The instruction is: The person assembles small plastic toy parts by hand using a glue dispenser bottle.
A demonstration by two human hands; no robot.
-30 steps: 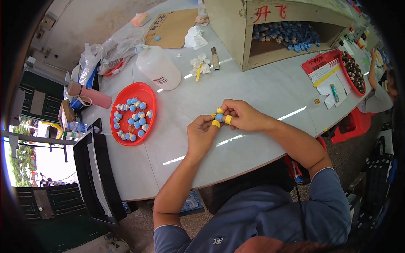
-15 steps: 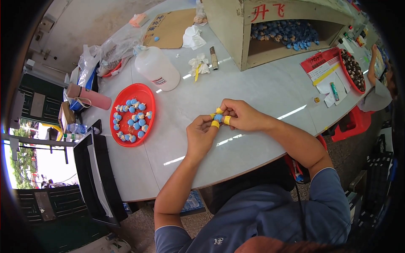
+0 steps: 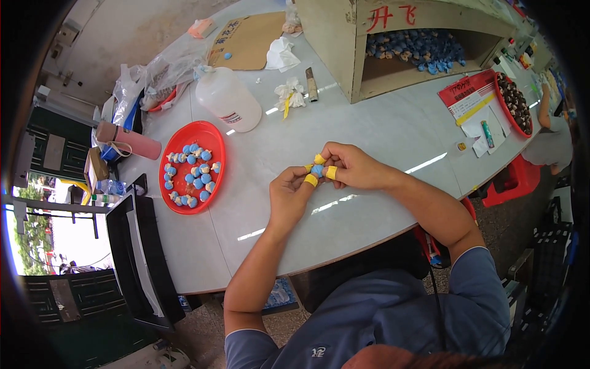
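Over the pale tabletop, both of my hands meet at a small rounded blue piece [image 3: 317, 169], like the blue-and-cream ones in the red tray [image 3: 216, 142]. My left hand [image 3: 289, 192] pinches its left side with thumb and fingers. From the other side, my right hand [image 3: 355, 167] closes thumb and fingertips on it. Yellow tape wraps several fingertips on both hands. Fingers cover much of the piece, so its full shape is hidden. The tray, to the left of my hands, holds several blue-and-cream pieces.
Behind the tray stand a white plastic bottle [image 3: 228, 101] and a pink flask [image 3: 138, 142]. Crumpled tissue [image 3: 289, 95] lies farther back. A beige box [image 3: 329, 49] holds many blue pieces. At the far right are a red tray of dark pieces [image 3: 513, 104], papers and another person.
My left hand has shifted slightly left, and the blue piece shows a little more between the fingertips. My right hand stays almost in place. The person at the far right has moved.
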